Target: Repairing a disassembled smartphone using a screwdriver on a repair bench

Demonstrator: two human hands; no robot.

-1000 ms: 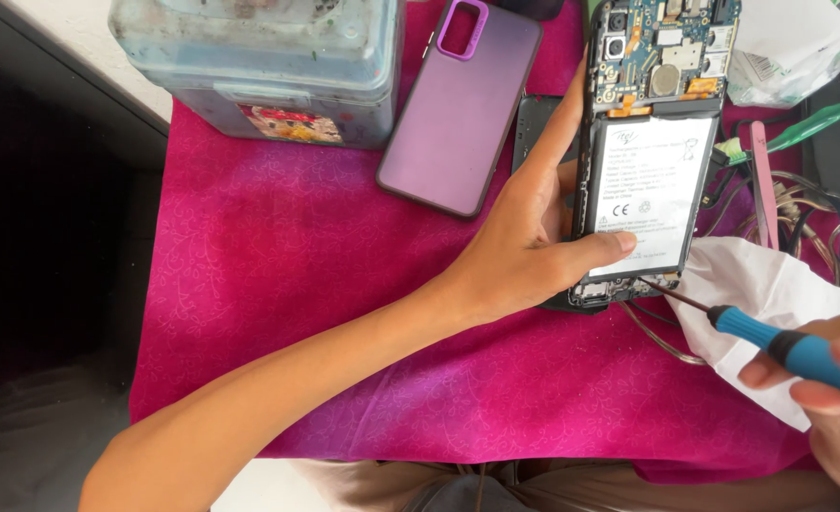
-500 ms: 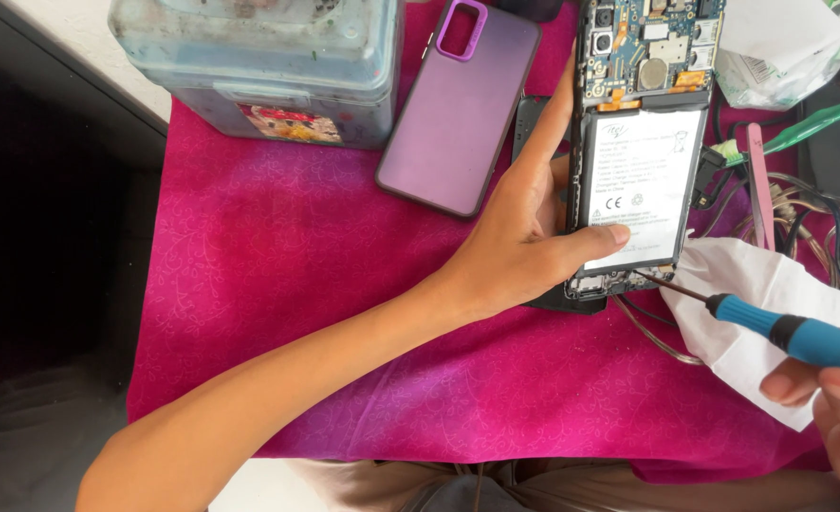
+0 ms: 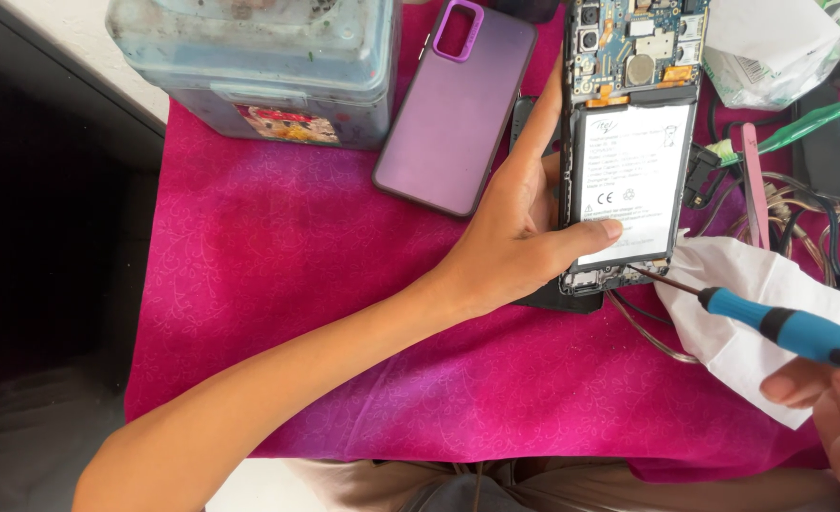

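Lying face down on the magenta cloth (image 3: 277, 284), the opened phone (image 3: 628, 142) shows its white battery and, above it, the blue circuit board with the camera lenses. My left hand (image 3: 519, 232) is clenched on its left edge: the thumb presses flat across the lower part of the battery, the forefinger runs up along the side, and the other fingers are hidden under the body. My right hand (image 3: 832, 403), at the lower right corner of the view, has its grip closed around the blue and black handle of a screwdriver (image 3: 771, 322), whose thin metal shaft slants up and left so that its tip meets the bottom edge of the phone, just right of my thumb. Under the shaft lies a crumpled white tissue (image 3: 752, 332), touching the phone's lower right corner. Just left of my forefinger lies a purple back cover (image 3: 458, 104), tilted, with its camera cut-out at the top. Further left stands a pale blue plastic box (image 3: 258, 66), at the rear edge of the worktop. To the right of the phone lie pink tweezers (image 3: 754, 185), a green-handled tool (image 3: 809, 121), a tangle of cables (image 3: 818, 218) and a white packet (image 3: 771, 43).
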